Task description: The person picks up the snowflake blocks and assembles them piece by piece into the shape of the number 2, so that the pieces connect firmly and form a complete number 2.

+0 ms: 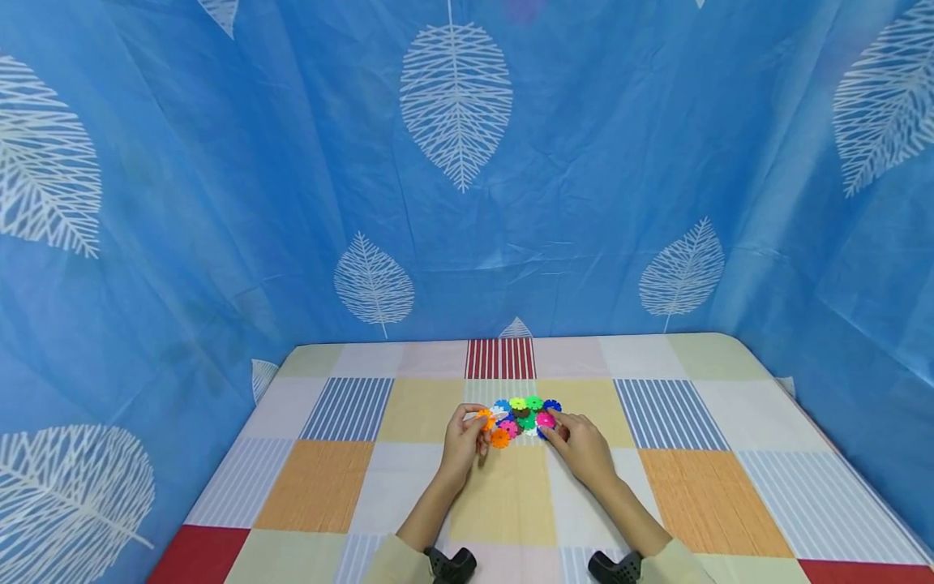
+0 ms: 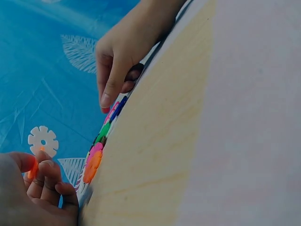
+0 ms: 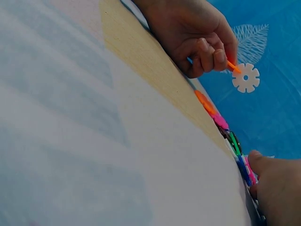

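Note:
My left hand [image 1: 461,442] pinches an orange notched plastic disc [image 2: 33,168] between thumb and fingers. A white notched disc [image 3: 246,78] is joined to it and stands up above the fingertips, raised off the table in both wrist views. My right hand [image 1: 584,450] has thumb and index finger at a pink notched disc [image 1: 545,419], pinching it at the right side of a pile. Several more notched discs lie between the hands, among them a green disc [image 1: 534,402], a yellow disc [image 1: 517,403] and a loose orange disc [image 1: 499,439] at the near side.
A patchwork-patterned cloth [image 1: 503,503] covers the table. Behind and along both sides hangs a blue curtain [image 1: 562,243] printed with white leaves. Black wrist devices sit at the left cuff [image 1: 452,565] and the right cuff [image 1: 615,568].

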A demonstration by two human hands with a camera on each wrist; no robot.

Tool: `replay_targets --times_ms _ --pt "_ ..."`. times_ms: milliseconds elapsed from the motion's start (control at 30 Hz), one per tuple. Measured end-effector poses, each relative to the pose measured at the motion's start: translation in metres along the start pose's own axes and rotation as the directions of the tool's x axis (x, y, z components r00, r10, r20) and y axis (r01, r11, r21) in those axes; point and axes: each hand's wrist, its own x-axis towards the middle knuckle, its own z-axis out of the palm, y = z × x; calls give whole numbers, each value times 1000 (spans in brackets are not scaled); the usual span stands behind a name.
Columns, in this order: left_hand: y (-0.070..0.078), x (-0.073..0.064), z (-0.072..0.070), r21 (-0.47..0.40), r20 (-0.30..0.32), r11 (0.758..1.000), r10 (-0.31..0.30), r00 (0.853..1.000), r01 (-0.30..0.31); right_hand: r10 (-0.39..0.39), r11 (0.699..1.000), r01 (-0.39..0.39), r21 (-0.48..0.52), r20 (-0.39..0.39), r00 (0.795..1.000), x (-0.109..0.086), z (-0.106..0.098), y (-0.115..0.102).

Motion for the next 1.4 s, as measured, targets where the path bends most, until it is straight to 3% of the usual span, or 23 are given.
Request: replay_targets --times_ms 133,300,433,533,633,733,800,867,900,1033,1200,1400 --pt "9 -5 4 17 -5 1000 3 1000 -3 7 1000 -7 -9 27 1000 0 0 1" --pt "8 -7 4 23 4 1000 13 1000 -13 13 1000 -13 10 20 1000 0 1 2" --pt "10 -8 5 61 13 998 11 1000 -12 9 995 -4 100 -47 999 0 3 3" --pt "10 -9 6 81 23 997 10 1000 -12 15 973 7 232 -94 996 0 5 2" --pt "9 -10 6 77 47 997 6 999 -10 54 899 -20 438 -67 996 -1 4 -2" --pt "8 -10 6 68 86 998 3 996 -9 105 748 -90 658 18 994 -1 2 -7" --pt "7 -10 7 66 109 998 5 994 -13 116 644 -126 754 66 991 -1 0 -9" --pt "7 -10 7 69 124 997 11 992 -19 96 564 -130 816 91 991 0 -1 -10" --pt "7 -10 7 73 132 997 13 991 -23 84 538 -131 833 101 991 0 -1 -11" --pt "7 -11 8 87 171 995 29 985 -44 56 489 -146 860 136 989 0 -1 -12" --pt "8 -12 9 87 201 995 35 979 -53 45 474 -166 865 164 985 0 0 -12" --pt "6 -13 10 86 208 995 34 977 -53 -31 465 -135 875 168 985 -1 0 -12"
